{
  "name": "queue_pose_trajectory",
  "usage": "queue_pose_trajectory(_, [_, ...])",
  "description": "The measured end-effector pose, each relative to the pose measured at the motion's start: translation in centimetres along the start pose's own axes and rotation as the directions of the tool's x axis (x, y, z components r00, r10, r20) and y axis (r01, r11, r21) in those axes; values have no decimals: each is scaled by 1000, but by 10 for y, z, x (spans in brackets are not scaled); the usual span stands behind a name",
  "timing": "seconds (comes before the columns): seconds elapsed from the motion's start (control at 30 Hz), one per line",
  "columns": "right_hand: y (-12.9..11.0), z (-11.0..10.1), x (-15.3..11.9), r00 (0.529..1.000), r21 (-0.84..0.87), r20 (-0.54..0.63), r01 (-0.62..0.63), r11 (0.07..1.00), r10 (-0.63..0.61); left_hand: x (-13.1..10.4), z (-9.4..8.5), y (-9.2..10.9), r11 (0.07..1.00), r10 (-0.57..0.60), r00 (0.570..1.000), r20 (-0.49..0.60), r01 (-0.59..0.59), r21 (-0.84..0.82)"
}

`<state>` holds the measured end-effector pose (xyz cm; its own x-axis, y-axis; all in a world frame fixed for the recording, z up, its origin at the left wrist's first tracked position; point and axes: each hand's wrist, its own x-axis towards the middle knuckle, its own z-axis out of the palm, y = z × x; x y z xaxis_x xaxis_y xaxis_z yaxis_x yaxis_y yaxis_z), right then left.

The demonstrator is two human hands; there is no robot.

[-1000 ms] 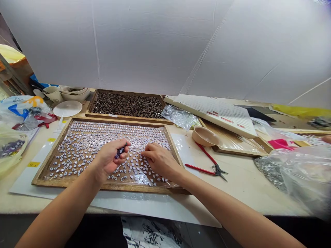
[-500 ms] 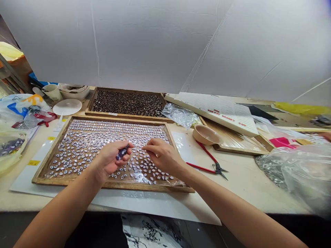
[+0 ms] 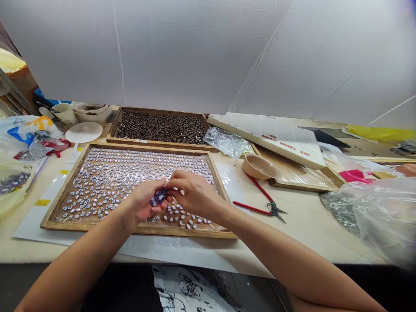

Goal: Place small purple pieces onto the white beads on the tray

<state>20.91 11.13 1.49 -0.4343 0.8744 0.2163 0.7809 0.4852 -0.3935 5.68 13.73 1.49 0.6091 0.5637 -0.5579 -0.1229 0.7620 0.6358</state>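
Note:
Purple stones (image 3: pixel 158 197) lie cupped in the palm of my left hand (image 3: pixel 143 203), its fingers curled around them. My right hand (image 3: pixel 188 190) touches the pile, thumb and fingertips pinched at its edge; what they hold, if anything, is too small to make out. Beneath both hands is a wooden-framed tray (image 3: pixel 61 190) with a shiny film. Small pale, drop-shaped stones (image 3: pixel 100 190) cover the film, in tight rows along the far side and more scattered nearer to me.
Behind is a framed tray of dark beads (image 3: pixel 159 125). To the right are a beige bowl (image 3: pixel 260 167), red-handled pliers (image 3: pixel 271 210), a white box (image 3: pixel 276 138) and plastic bags (image 3: pixel 383 212). A plate (image 3: pixel 83 132) stands left. Another person's hand (image 3: pixel 407 169) shows at the right edge.
My right hand has moved left from over the tray to the stones in my left palm. My left hand has opened a little, showing more of the stones.

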Motion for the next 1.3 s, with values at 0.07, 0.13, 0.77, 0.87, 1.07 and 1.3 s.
queue_pose_trajectory(0.07, [-1,-1,-1,1000,-42,18,-15,999,16,0,1,0,1000,-1,1000,-6,1,6])
queue_pose_trajectory(0.13, [-1,-2,-2,1000,-66,20,-17,998,19,0,0,-1,1000,1,1000,-17,-1,9])
queue_pose_trajectory(0.77, [13,-7,-19,984,116,-178,34,993,-13,-5,-3,10,998,60,994,-90,-59,20])
queue_pose_trajectory(0.87, [20,0,-29,997,23,-82,-1,1000,3,-6,-5,15,998,66,992,-109,-67,-3])
queue_pose_trajectory(1.07, [23,22,-37,994,-299,103,77,951,-48,-6,-5,15,997,76,991,-113,-77,-4])
queue_pose_trajectory(1.3, [30,20,-33,977,-332,184,167,928,-110,-6,-6,13,995,101,989,-109,-102,-2])
